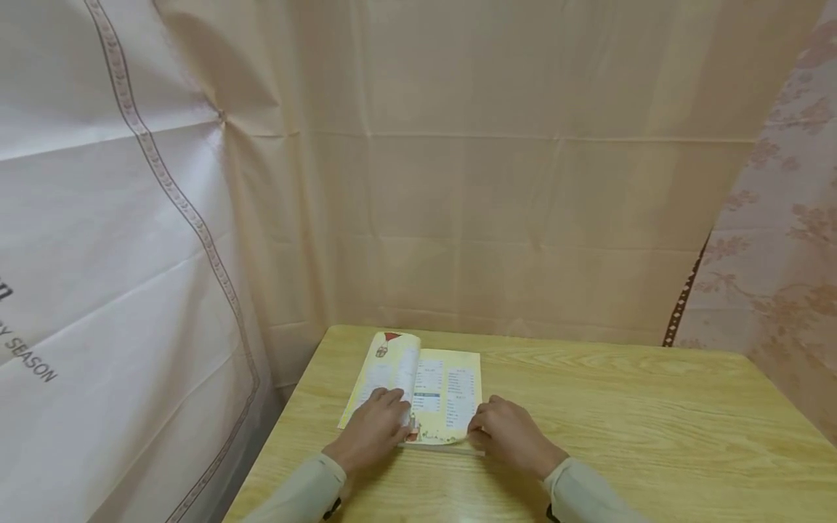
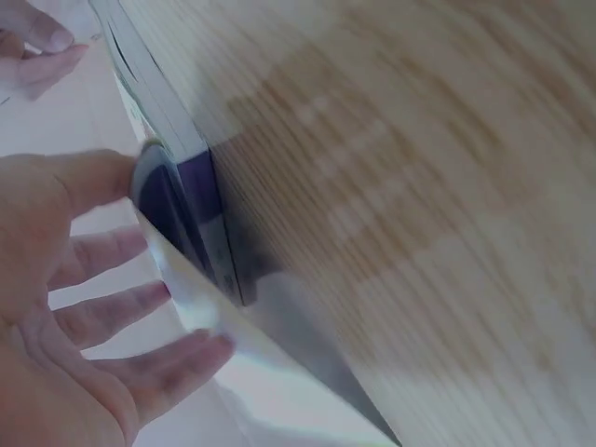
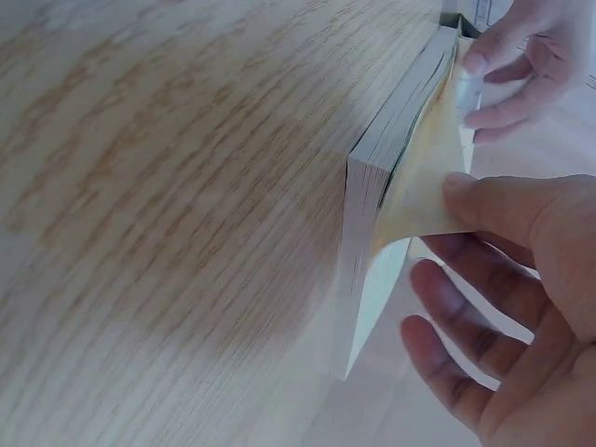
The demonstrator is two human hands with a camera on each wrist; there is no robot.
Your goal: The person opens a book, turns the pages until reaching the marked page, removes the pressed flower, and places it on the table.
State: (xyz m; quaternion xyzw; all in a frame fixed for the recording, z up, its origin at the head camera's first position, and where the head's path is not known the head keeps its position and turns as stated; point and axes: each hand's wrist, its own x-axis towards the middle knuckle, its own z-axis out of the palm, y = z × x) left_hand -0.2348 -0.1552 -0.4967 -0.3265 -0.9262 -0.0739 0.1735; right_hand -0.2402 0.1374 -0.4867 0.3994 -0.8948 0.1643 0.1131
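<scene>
- Head view: your open book (image 1: 386, 374) lies on the wood-grain table (image 1: 628, 428), near the table's left side. The step in hand looks like turning a leaf: your right hand (image 1: 513, 434) is at the lower right corner of the right-hand page (image 1: 461, 396), and your left hand (image 1: 374, 427) lies over the lower left side, by the gutter. Both forearms come in from the near edge, palms down.
- Left wrist view: your left fingers are spread and nearly straight over the left-hand leaves, thumb at the book's lower edge beside the dark spine end (image 2: 197, 182). It seems to steady the book; how hard it presses, you cannot tell here.
- Right wrist view: your right thumb and index finger pinch the page's curled-up corner above the page block (image 3: 372, 149); the other fingers sit apart, loosely bent. The next move probably calls for keeping that pinch light and carrying the leaf leftward.
</scene>
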